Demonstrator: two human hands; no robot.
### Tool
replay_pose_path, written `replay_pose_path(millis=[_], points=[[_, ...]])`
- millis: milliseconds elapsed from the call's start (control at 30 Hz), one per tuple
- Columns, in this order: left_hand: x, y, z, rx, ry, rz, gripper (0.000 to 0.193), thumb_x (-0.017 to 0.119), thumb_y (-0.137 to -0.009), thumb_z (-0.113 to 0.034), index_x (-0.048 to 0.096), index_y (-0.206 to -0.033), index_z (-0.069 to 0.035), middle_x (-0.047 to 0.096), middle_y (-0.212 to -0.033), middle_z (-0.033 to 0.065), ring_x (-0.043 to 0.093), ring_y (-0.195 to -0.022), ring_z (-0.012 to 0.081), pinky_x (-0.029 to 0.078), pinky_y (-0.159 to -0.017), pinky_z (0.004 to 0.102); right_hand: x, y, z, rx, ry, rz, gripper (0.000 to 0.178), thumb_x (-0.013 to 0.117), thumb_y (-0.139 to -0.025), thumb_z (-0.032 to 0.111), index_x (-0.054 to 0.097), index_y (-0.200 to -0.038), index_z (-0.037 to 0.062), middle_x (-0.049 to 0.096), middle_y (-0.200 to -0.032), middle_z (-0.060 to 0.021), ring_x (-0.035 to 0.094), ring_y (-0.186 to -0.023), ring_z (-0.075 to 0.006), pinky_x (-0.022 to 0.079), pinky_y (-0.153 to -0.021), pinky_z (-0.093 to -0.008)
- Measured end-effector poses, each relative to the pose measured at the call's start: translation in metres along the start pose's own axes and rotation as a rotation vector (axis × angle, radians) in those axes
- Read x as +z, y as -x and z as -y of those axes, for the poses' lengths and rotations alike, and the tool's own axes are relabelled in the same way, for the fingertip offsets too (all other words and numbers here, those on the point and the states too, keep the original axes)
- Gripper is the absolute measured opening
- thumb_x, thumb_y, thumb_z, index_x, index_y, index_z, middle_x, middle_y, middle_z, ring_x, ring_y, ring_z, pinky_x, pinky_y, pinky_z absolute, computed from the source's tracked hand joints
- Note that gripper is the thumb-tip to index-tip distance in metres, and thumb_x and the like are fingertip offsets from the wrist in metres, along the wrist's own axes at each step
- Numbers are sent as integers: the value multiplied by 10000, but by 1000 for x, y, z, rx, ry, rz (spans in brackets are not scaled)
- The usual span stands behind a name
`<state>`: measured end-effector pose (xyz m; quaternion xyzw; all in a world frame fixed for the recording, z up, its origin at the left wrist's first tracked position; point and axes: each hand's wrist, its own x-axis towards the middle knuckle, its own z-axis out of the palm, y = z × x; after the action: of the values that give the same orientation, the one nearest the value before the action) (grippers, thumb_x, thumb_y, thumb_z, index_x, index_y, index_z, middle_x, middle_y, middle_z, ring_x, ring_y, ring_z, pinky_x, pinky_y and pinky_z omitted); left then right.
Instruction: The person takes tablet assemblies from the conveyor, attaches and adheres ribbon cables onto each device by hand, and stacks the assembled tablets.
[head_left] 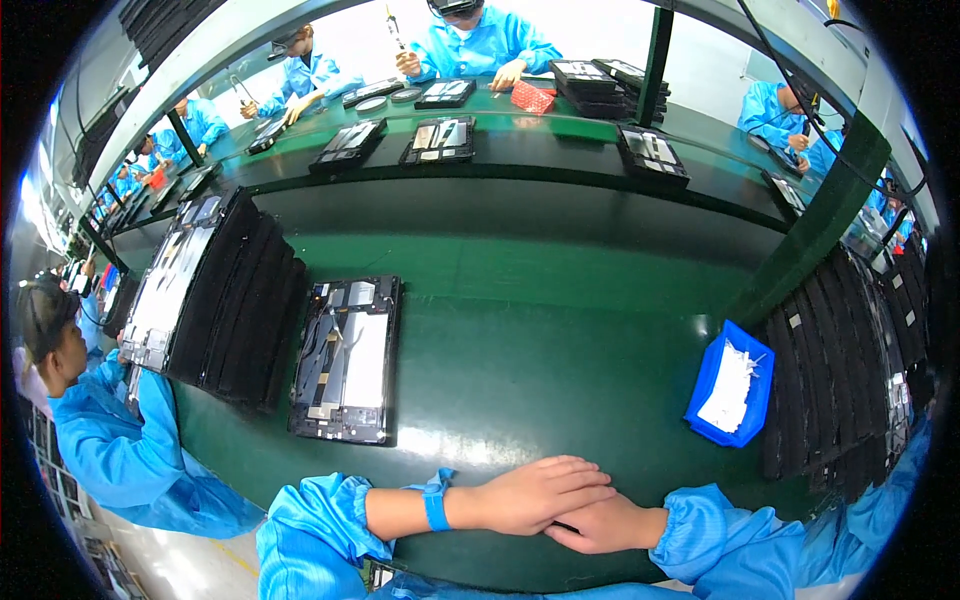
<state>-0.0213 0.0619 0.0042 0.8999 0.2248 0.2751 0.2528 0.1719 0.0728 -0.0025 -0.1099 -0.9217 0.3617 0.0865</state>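
Observation:
My left hand [545, 495] lies across my right hand [612, 525] close to the front of the green table. The left hand's fingers are stretched out over the back of the right one, and a blue band [436, 507] circles that wrist. The right hand lies flat and open, its fingers partly covered; a small dark gap shows beside its thumb. Neither hand visibly holds anything. Ahead and to the left lies an opened tablet-like device [345, 360] in a black frame, with its inner parts, ribbon cables and a white panel facing up, apart from both hands.
A tall stack of similar black-framed devices [225, 300] stands at the left; more black trays [825, 370] are piled at the right. A blue bin [730, 385] holds white pieces. A raised shelf [520, 165] crosses behind, with co-workers beyond. Another person [125, 430] sits at left.

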Motion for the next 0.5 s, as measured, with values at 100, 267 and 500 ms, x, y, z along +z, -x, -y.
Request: replay_pose_path(millis=[100,267,500], points=[[0,0,0,0,-3,2,615,584,-788,-136,438,-1380,-51,468,-1373,164,460,-1254,339,351,-1076,448,0,0,0,-11,15,-24,307,593,-888,236,618,-1095,11,630,-1039,-197,586,-1006,-366,467,-896,-440],[-1,0,-1,-8,2,0,605,579,-793,-132,444,-1378,-55,471,-1370,164,462,-1252,338,350,-1076,449,-1,-2,1,-18,17,-21,309,596,-885,232,618,-1101,11,635,-1037,-192,587,-1007,-364,468,-896,-439],[-3,-3,-3,-2,22,-29,578,581,-774,-90,471,-1338,-28,505,-1316,173,484,-1227,338,363,-1067,452,-5,-1,6,23,17,-7,313,561,-908,258,619,-1104,21,635,-1048,-194,589,-1011,-364,467,-903,-438]])
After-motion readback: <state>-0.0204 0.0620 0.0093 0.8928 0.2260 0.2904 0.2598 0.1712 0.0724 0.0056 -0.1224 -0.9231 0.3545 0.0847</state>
